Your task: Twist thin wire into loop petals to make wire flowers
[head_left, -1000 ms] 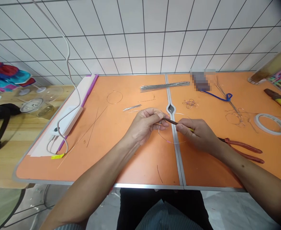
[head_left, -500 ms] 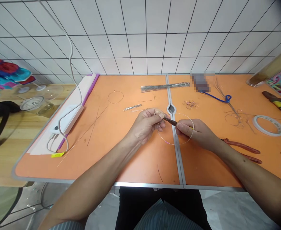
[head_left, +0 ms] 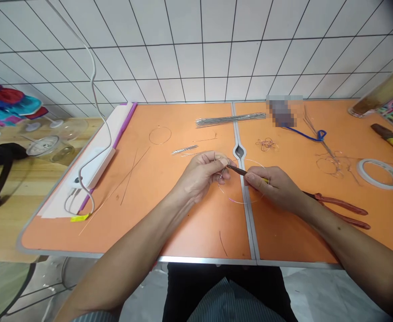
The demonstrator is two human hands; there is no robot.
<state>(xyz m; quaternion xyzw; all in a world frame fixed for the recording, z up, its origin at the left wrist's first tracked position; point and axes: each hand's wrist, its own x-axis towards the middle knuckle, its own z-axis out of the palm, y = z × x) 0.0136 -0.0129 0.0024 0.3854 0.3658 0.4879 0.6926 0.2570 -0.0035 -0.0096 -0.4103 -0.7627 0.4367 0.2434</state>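
Note:
My left hand (head_left: 206,170) pinches a thin wire ring (head_left: 237,202) near the table's centre seam, with small wire loops showing about its fingertips. From the fingers the ring curves out to the right and down, with a few tiny pinkish spots along its lower side. My right hand (head_left: 273,182) is closed around dark needle-nose pliers (head_left: 238,170) with a bit of yellow on the handle. Their narrow tip meets the wire at my left fingertips. Exactly what the jaws grip is hidden by the fingers.
Behind my hands lie a bundle of straight wires (head_left: 230,120) and a shorter bundle (head_left: 184,150). Red-handled pliers (head_left: 344,205), a white tape roll (head_left: 380,174) and tangled wire (head_left: 266,144) are to the right. A white power strip (head_left: 97,170) with a cable lies left.
My right hand and the pliers have turned slightly and shifted a little left. The wire ring has tilted, looking flatter now. My left hand keeps its pinch.

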